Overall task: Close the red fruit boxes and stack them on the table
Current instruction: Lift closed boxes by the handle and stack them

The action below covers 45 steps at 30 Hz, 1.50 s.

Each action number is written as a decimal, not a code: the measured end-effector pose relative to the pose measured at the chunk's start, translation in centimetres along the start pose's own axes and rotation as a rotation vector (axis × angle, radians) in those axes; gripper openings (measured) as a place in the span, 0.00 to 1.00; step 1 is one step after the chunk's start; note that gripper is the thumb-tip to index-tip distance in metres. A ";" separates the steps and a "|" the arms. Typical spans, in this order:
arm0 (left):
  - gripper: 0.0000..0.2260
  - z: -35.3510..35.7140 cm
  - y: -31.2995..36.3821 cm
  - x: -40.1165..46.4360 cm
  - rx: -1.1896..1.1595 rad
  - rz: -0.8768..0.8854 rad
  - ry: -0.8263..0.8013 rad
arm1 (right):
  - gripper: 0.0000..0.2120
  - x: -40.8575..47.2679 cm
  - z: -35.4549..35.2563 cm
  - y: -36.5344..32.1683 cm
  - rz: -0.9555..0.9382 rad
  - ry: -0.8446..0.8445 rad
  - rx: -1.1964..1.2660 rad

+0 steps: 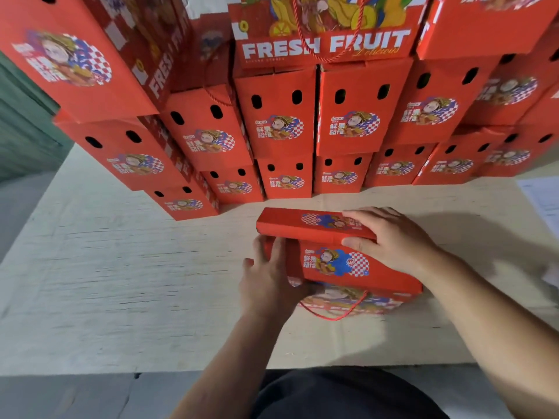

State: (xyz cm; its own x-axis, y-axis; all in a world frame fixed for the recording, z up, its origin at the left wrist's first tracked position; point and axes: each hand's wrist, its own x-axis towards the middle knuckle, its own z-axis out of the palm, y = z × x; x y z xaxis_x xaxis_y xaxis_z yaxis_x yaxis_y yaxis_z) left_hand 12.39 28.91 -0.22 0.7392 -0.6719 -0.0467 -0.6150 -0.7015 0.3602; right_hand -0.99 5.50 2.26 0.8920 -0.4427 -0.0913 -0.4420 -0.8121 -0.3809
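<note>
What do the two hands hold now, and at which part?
Both hold the red box: the left hand grips its left end, the right hand grips the top flap at its right end.

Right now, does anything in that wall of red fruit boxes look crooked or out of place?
Yes. The top-left box of the stack tilts and overhangs the boxes below. The rest sit fairly square. Both hands, left and right, hold the box in front.
</note>
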 end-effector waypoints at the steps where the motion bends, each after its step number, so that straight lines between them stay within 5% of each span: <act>1: 0.54 0.1 0.6 -0.1 -0.004 -0.018 -0.005 | 0.39 0.2 0.1 0.4 -0.020 0.008 -0.009; 10: 0.53 0.3 -0.8 -1.2 -0.064 0.041 0.054 | 0.40 -1.4 2.3 0.6 -0.057 0.222 -0.070; 23: 0.53 1.2 -1.5 -1.9 -0.262 0.049 0.131 | 0.44 0.0 2.1 2.0 -0.024 -0.050 -0.325; 27: 0.56 1.4 -1.8 -1.8 -0.200 0.061 0.097 | 0.43 1.0 1.2 2.0 0.032 -0.252 -0.229; 32: 0.56 1.1 -1.9 -1.5 -0.142 0.044 0.031 | 0.45 0.3 2.1 1.4 0.057 -0.250 -0.260; 40: 0.55 1.0 -1.7 -1.1 -0.116 0.026 -0.001 | 0.45 -0.4 3.1 1.4 0.035 -0.088 -0.254; 45: 0.60 1.5 -1.7 -1.7 -0.196 0.068 0.128 | 0.39 -1.9 3.6 1.0 -0.035 0.381 0.071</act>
State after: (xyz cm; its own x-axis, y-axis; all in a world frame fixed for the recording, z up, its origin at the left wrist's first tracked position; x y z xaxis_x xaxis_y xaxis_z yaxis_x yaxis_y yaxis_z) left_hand 11.81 30.87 -2.15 0.7342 -0.6718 0.0982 -0.6088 -0.5875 0.5332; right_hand -2.78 6.87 -1.32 0.8012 -0.5359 0.2663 -0.3927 -0.8066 -0.4419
